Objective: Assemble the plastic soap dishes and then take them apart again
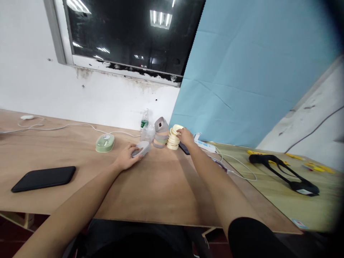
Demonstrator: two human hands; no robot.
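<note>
The left hand [125,157] has its grip on one translucent white oval dish [144,146] at the brown wooden counter [156,193]; the right hand [186,137] pinches the top of one cream plastic stack [172,142]! Behind, one clear plastic bottle [145,115], green label [144,123] too small to read.

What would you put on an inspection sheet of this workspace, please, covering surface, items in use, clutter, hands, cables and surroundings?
Surface: brown tabletop, with a yellowish wood-grain surface adjoining at right.
Items in use: translucent dish; cream stack; multicoloured stack beside it.
Clutter: black phone and green box at left, bottle at the back, black strap-like object at right.
Hands: left hand holds the translucent dish; right hand touches the top of the cream stack, grip unclear.
Cables: white cable along the back left; power strip with white leads at right.
Surroundings: marked white wall, dark window, blue sheet.
</note>
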